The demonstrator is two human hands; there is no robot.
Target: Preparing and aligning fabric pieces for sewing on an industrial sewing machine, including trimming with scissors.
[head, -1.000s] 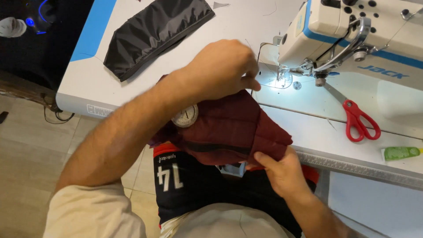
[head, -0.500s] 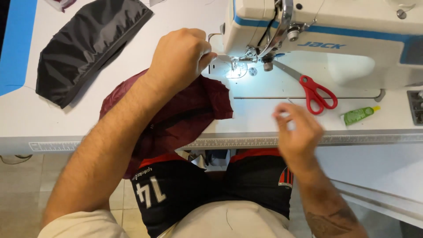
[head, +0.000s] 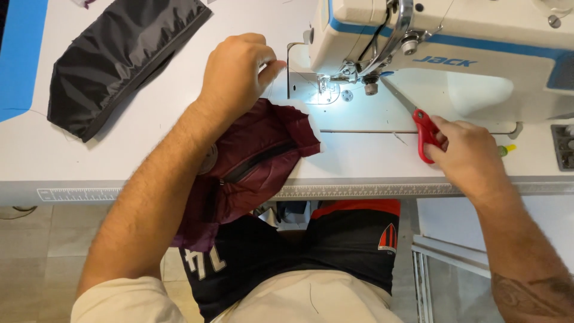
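- Standing over the white bench (head: 119,155), I see a sewing machine (head: 454,42) at the far right, its lamp lighting the needle plate.
- Black fabric (head: 113,60) lies far left, well apart from the work.
- Maroon fabric (head: 251,161) hangs over the near edge, just left of the needle.
- The left hand (head: 236,75) sits at the maroon fabric's far edge, fingertips pinched beside the presser foot; what they grip is too fine to tell.
- The right hand (head: 469,155) grasps the red scissors (head: 424,128), blade pointing toward the needle.
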